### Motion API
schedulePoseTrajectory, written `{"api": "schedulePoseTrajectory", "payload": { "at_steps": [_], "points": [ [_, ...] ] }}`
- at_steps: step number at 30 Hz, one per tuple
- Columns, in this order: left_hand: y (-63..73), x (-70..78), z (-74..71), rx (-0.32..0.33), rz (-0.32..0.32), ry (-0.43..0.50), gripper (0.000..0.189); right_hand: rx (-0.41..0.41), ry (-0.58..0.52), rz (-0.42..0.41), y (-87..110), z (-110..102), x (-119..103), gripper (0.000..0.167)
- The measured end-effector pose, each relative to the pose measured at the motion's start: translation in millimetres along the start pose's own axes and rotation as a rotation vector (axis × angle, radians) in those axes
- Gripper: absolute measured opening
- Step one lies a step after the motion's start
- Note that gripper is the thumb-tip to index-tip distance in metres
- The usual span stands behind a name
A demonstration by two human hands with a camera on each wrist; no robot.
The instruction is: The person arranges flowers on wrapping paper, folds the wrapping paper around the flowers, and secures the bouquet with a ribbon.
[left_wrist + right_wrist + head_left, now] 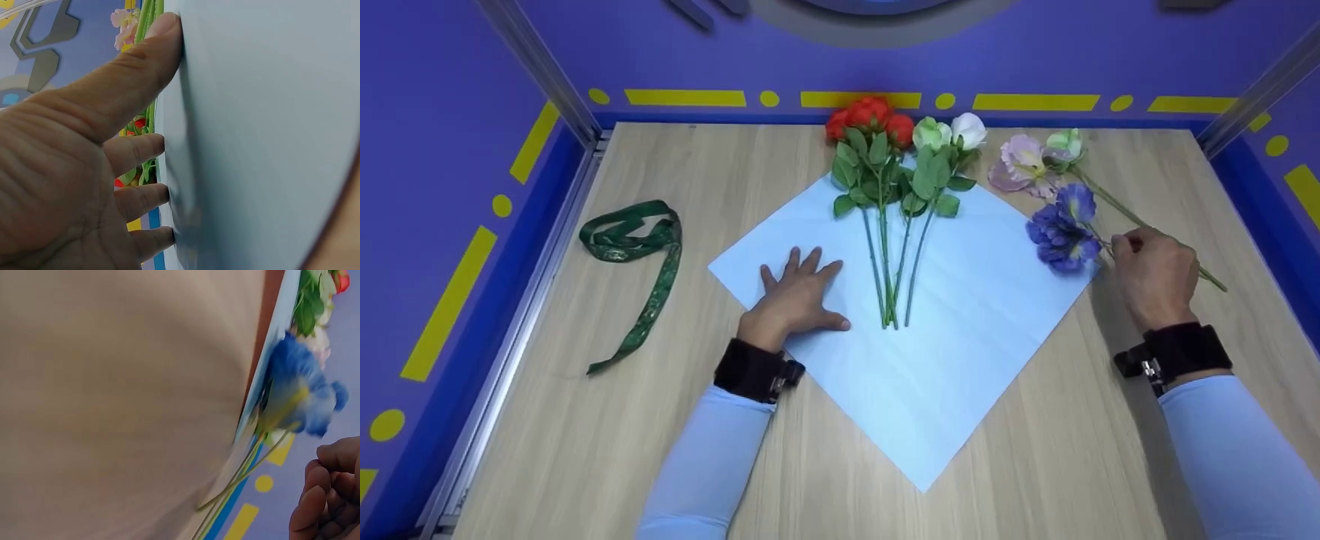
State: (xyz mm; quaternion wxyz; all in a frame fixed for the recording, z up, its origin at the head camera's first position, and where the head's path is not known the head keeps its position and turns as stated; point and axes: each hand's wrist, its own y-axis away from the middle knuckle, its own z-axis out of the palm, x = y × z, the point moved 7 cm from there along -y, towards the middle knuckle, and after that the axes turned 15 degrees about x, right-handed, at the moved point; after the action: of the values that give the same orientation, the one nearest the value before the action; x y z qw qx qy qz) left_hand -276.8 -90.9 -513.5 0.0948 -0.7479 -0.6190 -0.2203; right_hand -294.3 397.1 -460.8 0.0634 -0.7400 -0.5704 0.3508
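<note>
My left hand [796, 298] lies with spread fingers on the left part of a pale blue wrapping sheet [960, 375]; in the left wrist view its thumb [163, 34] and fingertips touch the sheet. Red roses [870, 116], a pale green rose [932, 133] and a white rose [969, 130] rest on the sheet, stems toward me. My right hand [1159, 274], fingers loosely curled, is beside a blue-purple flower [1063, 229]. In the right wrist view, the blue flower [304, 391] and its thin stem [242, 475] stand apart from the fingers, which show nothing between them.
A pale pink-purple flower [1024, 163] and a greenish one [1063, 146] lie at the back right, a long stem reaching under the right hand. A green ribbon [656, 289] lies loosely looped on the left. Blue panels [840, 67] border the wooden table [675, 465].
</note>
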Motion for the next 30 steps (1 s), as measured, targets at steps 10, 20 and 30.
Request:
{"api": "schedulePoseTrajectory", "payload": {
  "at_steps": [10,20,30],
  "points": [
    [-0.7,1.0,-0.5,0.007,0.000,0.005,0.102,-0.041,0.087,0.055,-23.8,-2,43,0.039],
    [1.3,-0.3,-0.8,0.004,-0.004,0.000,0.101,-0.224,0.149,0.119,-27.1,7,70,0.049],
    [0.3,-0.4,0.7,0.010,0.000,0.010,0.101,-0.337,0.201,0.025,-24.6,10,67,0.029]
  ]
}}
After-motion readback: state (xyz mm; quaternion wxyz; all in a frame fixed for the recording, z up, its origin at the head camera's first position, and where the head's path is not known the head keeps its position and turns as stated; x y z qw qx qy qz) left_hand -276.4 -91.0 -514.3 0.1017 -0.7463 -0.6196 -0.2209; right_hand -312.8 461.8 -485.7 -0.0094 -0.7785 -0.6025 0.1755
